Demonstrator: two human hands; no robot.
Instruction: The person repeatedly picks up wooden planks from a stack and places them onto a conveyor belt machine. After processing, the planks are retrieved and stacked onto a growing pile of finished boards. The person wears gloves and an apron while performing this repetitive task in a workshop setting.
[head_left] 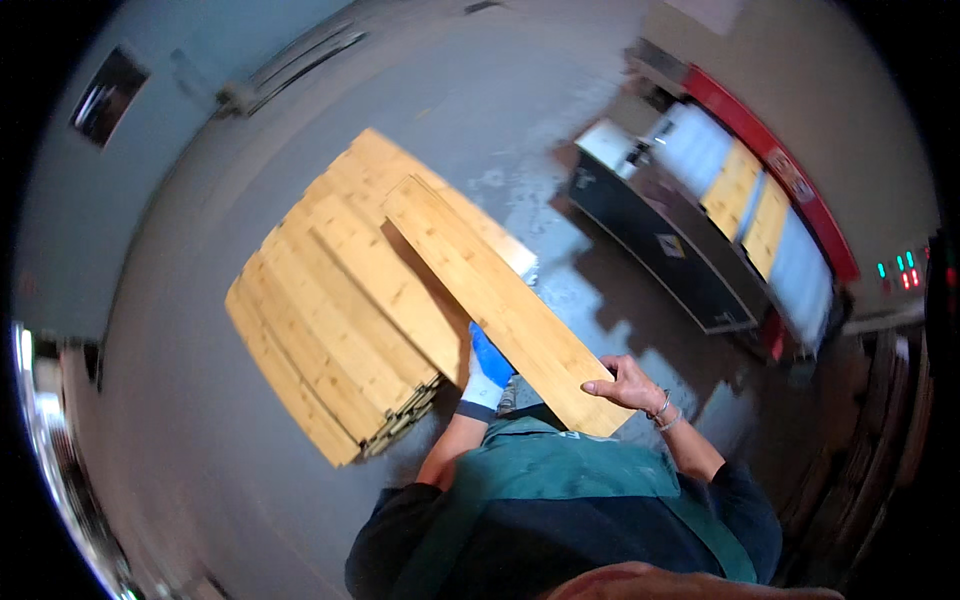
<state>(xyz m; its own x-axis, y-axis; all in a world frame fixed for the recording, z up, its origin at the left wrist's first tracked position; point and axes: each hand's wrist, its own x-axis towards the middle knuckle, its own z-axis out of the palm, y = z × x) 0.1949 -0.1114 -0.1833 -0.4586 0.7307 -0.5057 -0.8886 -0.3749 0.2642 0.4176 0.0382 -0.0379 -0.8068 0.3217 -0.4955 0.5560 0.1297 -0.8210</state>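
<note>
A long pale wooden plank [500, 305] slants across in front of me, its near end by my apron and its far end above a stack of planks [325, 300]. My right hand [625, 385], bare and with bracelets at the wrist, grips the near end, thumb on top and fingers around the right edge. On the left edge, my left hand [488, 362] in a blue and white glove supports the plank; its fingers are partly hidden beneath. A second edge shows at the far end, so I cannot tell whether one plank or two are held.
At the right stands a dark machine [660, 235] with a red guard bar [775, 160]; two wooden boards [733, 187] lie on its light bed. Lit digits [905, 270] glow beyond it. Metal bars [305, 70] lie along the far left wall. Grey floor surrounds the stack.
</note>
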